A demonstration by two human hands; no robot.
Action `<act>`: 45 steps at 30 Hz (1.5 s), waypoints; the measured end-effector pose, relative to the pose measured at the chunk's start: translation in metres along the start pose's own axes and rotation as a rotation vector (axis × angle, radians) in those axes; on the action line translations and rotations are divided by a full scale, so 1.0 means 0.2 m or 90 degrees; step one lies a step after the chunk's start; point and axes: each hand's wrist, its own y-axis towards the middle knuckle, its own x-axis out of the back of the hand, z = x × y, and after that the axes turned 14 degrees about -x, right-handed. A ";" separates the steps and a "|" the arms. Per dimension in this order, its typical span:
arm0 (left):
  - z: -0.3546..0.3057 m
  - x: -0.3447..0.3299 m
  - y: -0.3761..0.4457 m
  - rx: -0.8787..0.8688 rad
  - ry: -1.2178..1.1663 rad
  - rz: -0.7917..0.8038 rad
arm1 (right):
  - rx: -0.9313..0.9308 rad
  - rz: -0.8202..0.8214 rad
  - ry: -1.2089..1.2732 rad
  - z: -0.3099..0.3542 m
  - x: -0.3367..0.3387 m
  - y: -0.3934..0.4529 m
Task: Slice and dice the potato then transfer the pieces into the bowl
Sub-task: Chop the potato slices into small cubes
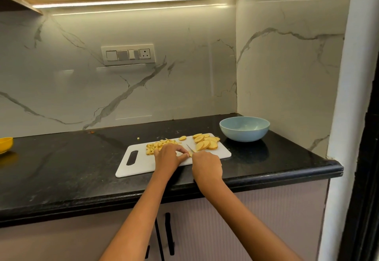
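Presently, head view only. A white cutting board lies on the black countertop, its handle slot toward the left. The left hand rests on the board with fingers curled, pinching a small potato piece at its fingertips. The right hand is closed around a knife; the handle is hidden in the fist, and the short blade points away from the person, its edge meeting the held piece. Diced potato pieces sit heaped on the board just beyond the left hand. Uncut potato slices lie overlapped at the board's far right corner, with one slice apart from them. One stray cube lies on the countertop behind the board. A pale blue bowl stands on the countertop just right of the board; no potato shows in the visible part of its interior. A yellow bowl sits at the far left edge, partly cut off.
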 end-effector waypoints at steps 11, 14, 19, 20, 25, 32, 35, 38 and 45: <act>0.04 -0.02 0.01 -0.009 -0.081 -0.045 | -0.055 0.081 0.140 -0.10 0.02 0.02; 0.03 -0.02 0.01 -0.019 -0.080 -0.047 | -0.044 0.087 0.123 -0.10 0.02 0.02; 0.03 -0.02 0.02 -0.021 -0.035 -0.025 | -0.030 0.078 0.105 -0.09 0.02 0.02; 0.03 -0.02 0.02 -0.022 -0.028 -0.021 | -0.029 0.079 0.105 -0.09 0.02 0.02; 0.04 -0.02 0.03 -0.025 -0.049 -0.012 | -0.021 0.088 0.084 -0.07 0.03 0.02; 0.05 -0.01 0.03 -0.022 -0.032 0.010 | 0.007 0.103 0.047 -0.04 0.05 0.04; 0.05 -0.01 0.04 -0.018 -0.037 0.007 | 0.026 0.055 0.012 -0.07 0.02 -0.02; 0.06 -0.01 0.04 -0.022 -0.037 -0.003 | 0.042 0.017 -0.008 -0.06 0.02 -0.04; 0.06 -0.03 0.02 -0.044 -0.014 -0.009 | -0.008 0.041 0.107 -0.10 -0.02 0.04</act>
